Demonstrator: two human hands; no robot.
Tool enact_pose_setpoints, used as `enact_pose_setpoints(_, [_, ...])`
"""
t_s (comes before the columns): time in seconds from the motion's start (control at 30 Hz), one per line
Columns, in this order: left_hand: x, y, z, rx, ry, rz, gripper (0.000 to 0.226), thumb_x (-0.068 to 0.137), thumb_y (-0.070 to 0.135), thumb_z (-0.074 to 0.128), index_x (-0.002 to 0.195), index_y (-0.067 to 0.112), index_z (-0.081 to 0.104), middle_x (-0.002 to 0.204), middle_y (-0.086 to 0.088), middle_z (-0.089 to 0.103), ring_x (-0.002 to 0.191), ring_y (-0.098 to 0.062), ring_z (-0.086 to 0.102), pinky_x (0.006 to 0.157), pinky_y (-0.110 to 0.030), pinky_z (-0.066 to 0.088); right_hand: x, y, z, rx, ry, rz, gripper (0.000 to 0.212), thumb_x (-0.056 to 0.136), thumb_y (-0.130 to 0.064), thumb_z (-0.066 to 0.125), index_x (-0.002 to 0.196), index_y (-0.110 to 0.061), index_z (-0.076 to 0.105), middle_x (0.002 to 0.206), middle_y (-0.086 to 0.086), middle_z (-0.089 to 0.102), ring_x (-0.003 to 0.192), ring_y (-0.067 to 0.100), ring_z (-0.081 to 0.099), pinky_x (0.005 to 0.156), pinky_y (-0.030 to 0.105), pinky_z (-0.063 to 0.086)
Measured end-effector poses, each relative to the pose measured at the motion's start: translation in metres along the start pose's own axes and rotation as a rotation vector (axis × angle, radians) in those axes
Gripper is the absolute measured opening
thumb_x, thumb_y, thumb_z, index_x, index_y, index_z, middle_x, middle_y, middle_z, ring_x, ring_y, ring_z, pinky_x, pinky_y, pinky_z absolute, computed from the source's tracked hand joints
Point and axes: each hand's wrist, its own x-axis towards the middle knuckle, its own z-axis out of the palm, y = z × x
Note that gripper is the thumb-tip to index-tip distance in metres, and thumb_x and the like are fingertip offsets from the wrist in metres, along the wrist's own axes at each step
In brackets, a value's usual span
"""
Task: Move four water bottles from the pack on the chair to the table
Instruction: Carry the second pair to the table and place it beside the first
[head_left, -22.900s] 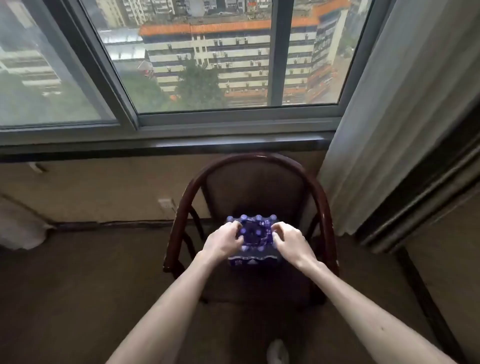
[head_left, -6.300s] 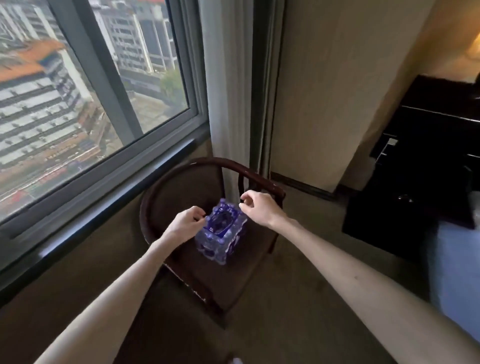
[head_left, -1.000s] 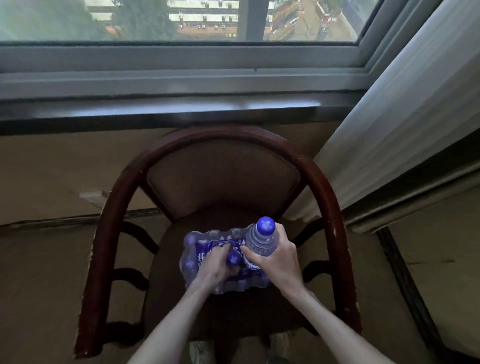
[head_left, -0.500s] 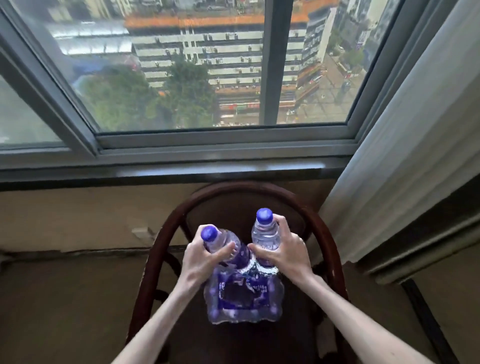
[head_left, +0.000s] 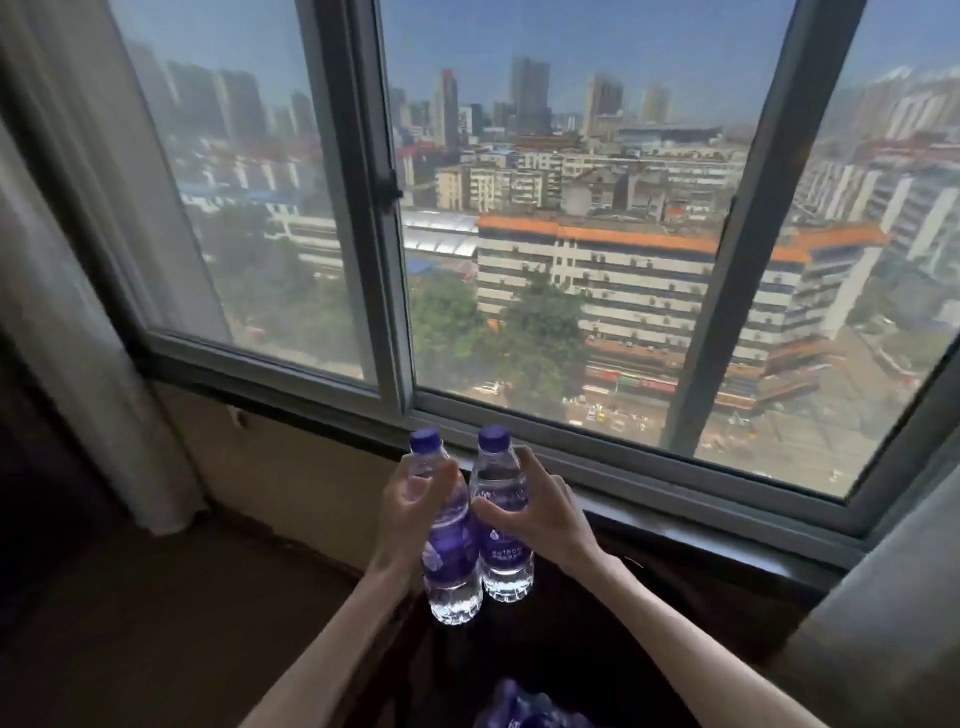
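Note:
I hold two clear water bottles with purple caps and purple labels side by side in the air, in front of the window. My left hand (head_left: 410, 514) grips the left bottle (head_left: 451, 556) around its upper body. My right hand (head_left: 540, 512) grips the right bottle (head_left: 503, 540) the same way. The two bottles touch each other. The shrink-wrapped pack (head_left: 530, 709) shows only as a purple patch at the bottom edge, below my arms. The chair under it is dark and hard to make out. No table is in view.
A wide window (head_left: 545, 234) with grey frames fills the upper view, and a dark sill (head_left: 675, 525) runs below it. A pale curtain (head_left: 78, 260) hangs at the left and another (head_left: 893, 613) at the right. Dark carpet (head_left: 156, 623) covers the lower left.
Both bottles have come up off the pack and now hang well above it. My view has tilted up and swung left, so the chair and pack dropped to the bottom edge.

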Motion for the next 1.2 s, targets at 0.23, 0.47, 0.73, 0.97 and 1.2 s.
enact_pose_setpoints(0.23, [0.027,0.048,-0.130,0.074,0.181,0.037,0.048,0.058,0.060,0.077,0.090,0.026,0.066,0.080,0.002,0.073,0.069,-0.004,0.069,0.062,-0.016,0.052,0.064,-0.090,0.099,0.108,-0.111,-0.143,0.060,0.067,-0.066,0.073,0.117,-0.038,0.053,0.098,-0.015,0.077,0.081,-0.002,0.073,0.076,0.041,0.062])
enact_pose_setpoints(0.47, [0.052,0.046,-0.330,0.163,0.348,0.018,0.068,0.060,0.065,0.074,0.114,0.028,0.057,0.100,-0.001,0.072,0.091,-0.015,0.071,0.082,-0.032,0.055,0.112,-0.193,0.271,0.130,-0.242,-0.207,0.058,0.064,-0.066,0.073,0.108,-0.036,0.052,0.093,-0.010,0.076,0.078,-0.001,0.072,0.074,0.036,0.062])
enact_pose_setpoints(0.73, [0.068,0.055,-0.557,0.232,0.528,-0.024,0.081,0.054,0.069,0.075,0.121,0.032,0.050,0.106,0.006,0.070,0.097,-0.009,0.068,0.085,-0.030,0.054,0.169,-0.310,0.480,0.176,-0.446,-0.233,0.067,0.062,-0.065,0.077,0.115,-0.030,0.054,0.089,-0.014,0.077,0.078,-0.003,0.072,0.077,0.032,0.062])
enact_pose_setpoints(0.97, [0.106,0.038,-0.734,0.374,0.652,-0.048,0.041,0.062,0.068,0.071,0.090,0.038,0.066,0.103,0.003,0.065,0.090,-0.005,0.066,0.077,-0.021,0.047,0.228,-0.379,0.659,0.339,-0.546,-0.240,0.058,0.056,-0.080,0.071,0.103,-0.052,0.053,0.096,-0.027,0.073,0.082,-0.004,0.072,0.075,0.029,0.061])
enact_pose_setpoints(1.2, [0.162,0.022,-0.896,0.448,0.796,-0.032,0.022,0.070,0.057,0.072,0.081,0.041,0.063,0.097,-0.005,0.062,0.085,-0.005,0.064,0.070,-0.010,0.046,0.313,-0.443,0.822,0.376,-0.656,-0.304,0.060,0.057,-0.078,0.074,0.105,-0.053,0.049,0.099,-0.033,0.069,0.087,-0.007,0.070,0.080,0.033,0.061])
